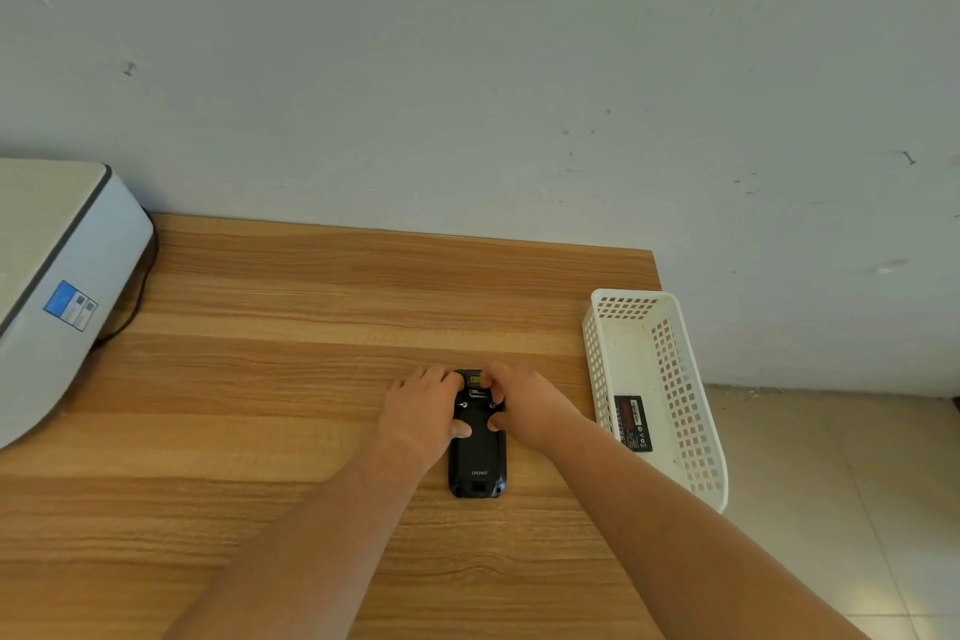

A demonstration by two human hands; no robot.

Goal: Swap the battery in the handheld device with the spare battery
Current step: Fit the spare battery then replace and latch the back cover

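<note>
Two hands (423, 405) (524, 405) in grip on handheld device (477, 457), wooden table (311, 379), pale wall (467, 68), white basket (675, 379).

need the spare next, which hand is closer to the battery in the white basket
Right. The right hand rests on the handheld device, on the side toward the basket holding the spare battery; the left hand is across the device, farther away.
</note>
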